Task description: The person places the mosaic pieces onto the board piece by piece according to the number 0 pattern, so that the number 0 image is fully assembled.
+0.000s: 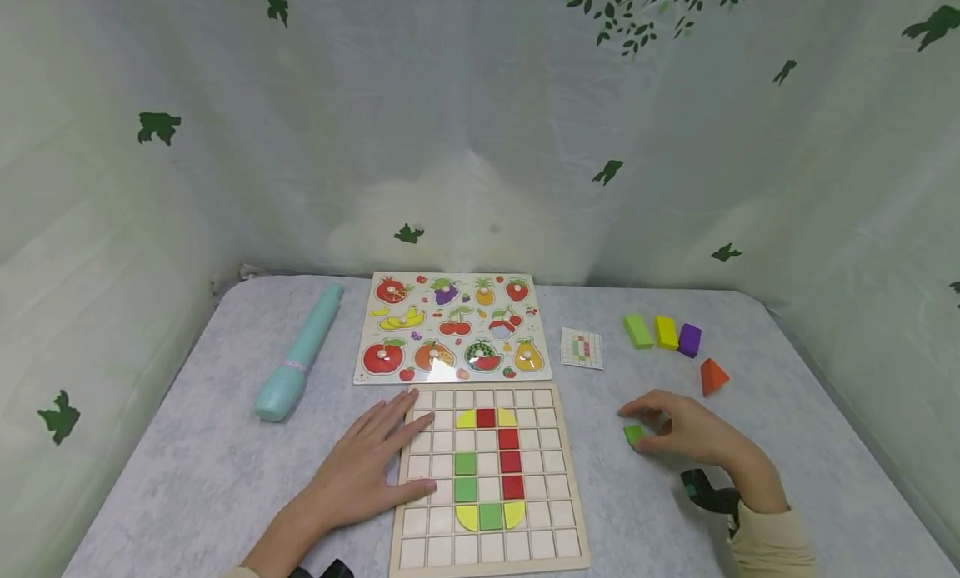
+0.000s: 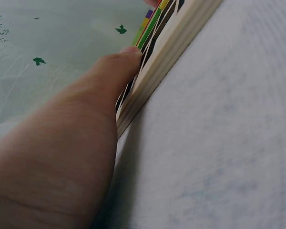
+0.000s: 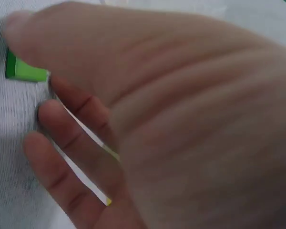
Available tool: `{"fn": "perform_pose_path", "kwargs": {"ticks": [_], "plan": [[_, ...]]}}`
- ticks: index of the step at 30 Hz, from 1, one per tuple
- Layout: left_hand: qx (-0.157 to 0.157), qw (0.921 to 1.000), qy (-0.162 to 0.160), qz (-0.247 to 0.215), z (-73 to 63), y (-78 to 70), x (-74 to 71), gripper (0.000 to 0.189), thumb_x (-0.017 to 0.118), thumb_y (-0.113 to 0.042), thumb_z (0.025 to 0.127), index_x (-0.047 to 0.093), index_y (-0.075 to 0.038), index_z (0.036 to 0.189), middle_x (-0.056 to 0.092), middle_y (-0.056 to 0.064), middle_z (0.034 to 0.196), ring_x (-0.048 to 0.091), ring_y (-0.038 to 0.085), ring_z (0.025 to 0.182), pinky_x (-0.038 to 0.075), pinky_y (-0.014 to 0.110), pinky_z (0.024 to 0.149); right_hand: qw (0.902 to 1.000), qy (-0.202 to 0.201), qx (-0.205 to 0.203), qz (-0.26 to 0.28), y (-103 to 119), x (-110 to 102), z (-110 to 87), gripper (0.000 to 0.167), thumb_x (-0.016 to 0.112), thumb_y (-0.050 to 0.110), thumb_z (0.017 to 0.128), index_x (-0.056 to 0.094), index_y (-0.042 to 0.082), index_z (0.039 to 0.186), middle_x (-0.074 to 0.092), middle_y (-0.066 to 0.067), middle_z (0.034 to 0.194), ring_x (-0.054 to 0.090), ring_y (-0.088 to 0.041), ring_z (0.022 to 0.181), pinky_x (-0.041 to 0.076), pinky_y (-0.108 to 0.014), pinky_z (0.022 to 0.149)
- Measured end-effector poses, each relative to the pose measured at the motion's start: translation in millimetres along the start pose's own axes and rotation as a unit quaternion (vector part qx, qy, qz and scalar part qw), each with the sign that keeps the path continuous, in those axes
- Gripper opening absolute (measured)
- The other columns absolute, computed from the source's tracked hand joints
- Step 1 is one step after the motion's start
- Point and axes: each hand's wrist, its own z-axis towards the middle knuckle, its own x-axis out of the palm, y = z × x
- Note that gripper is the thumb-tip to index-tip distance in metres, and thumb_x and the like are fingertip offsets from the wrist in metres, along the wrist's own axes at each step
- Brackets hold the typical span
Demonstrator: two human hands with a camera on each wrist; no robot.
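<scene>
My left hand (image 1: 360,470) lies spread over the left edge of a wooden grid board (image 1: 551,553), with its thumb on the grid. Red, green and yellow pieces fill some squares in a ring shape, among them a red tile (image 1: 510,461) and a green tile (image 1: 465,489). In the left wrist view, the thumb (image 2: 126,59) reaches over the board's side. Right of the board, my right hand (image 1: 690,428) is at a small green block (image 1: 633,434) on the table. Its thumb (image 3: 43,33) partly covers the block, and the other fingers are bent with gaps between them.
A fruit puzzle board (image 1: 468,382) lies behind the grid board, with a pattern card (image 1: 581,348) beside it. Farther right sit a light green block (image 1: 638,331), a yellow block (image 1: 666,333), a purple block (image 1: 689,341) and an orange triangular block (image 1: 713,377). A turquoise cylindrical object (image 1: 300,357) lies left.
</scene>
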Motion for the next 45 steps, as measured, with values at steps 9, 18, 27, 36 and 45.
{"fn": "perform_pose_path", "kwargs": {"ticks": [9,18,27,36,45], "plan": [[0.018,0.9997,-0.016,-0.004,-0.4,-0.3,-0.9,0.089,0.064,-0.077,0.084,0.049,-0.024,0.155,0.028,0.006,0.170,0.027,0.026,0.157,0.019,0.046,0.127,0.9997,-0.012,-0.019,-0.003,-5.5,-0.1,-0.6,0.031,0.082,0.020,0.088,0.075,0.014,0.117,0.069,0.005,0.102,0.058,-0.008,0.088,0.053,-0.022,0.074],[0.022,0.9996,-0.016,-0.004,0.2,-1.0,-0.9,0.090,0.064,-0.077,0.084,0.049,-0.025,0.155,0.028,0.005,0.170,0.026,0.022,0.157,0.019,0.046,0.127,0.9927,-0.083,-0.067,-0.057,-1.0,6.9,6.4,0.031,0.083,0.017,0.088,0.077,0.016,0.118,0.066,0.011,0.098,0.054,-0.003,0.081,0.052,-0.021,0.070],[0.018,0.9998,-0.012,-0.002,-0.6,-0.9,-0.7,0.089,0.062,-0.078,0.085,0.049,-0.025,0.155,0.029,0.005,0.170,0.028,0.025,0.156,0.021,0.047,0.127,0.9897,-0.098,-0.092,-0.051,32.6,16.5,21.4,0.035,0.080,0.015,0.090,0.074,0.014,0.125,0.062,0.010,0.100,0.053,-0.006,0.081,0.051,-0.021,0.068],[0.027,0.9992,-0.028,0.005,-2.9,2.1,0.9,0.088,0.062,-0.077,0.085,0.049,-0.025,0.155,0.029,0.005,0.170,0.028,0.023,0.156,0.017,0.043,0.126,0.9884,-0.062,-0.127,-0.055,68.7,25.8,47.1,0.032,0.079,0.016,0.092,0.076,0.016,0.124,0.062,0.009,0.103,0.054,-0.008,0.084,0.051,-0.022,0.067],[0.016,0.9997,-0.018,0.002,-2.5,3.0,1.8,0.088,0.059,-0.079,0.086,0.048,-0.027,0.156,0.027,0.004,0.171,0.027,0.024,0.157,0.021,0.048,0.127,0.9885,-0.044,-0.138,-0.043,108.5,38.6,67.3,0.033,0.078,0.018,0.092,0.075,0.016,0.126,0.064,0.007,0.106,0.056,-0.011,0.086,0.053,-0.023,0.070]]}}
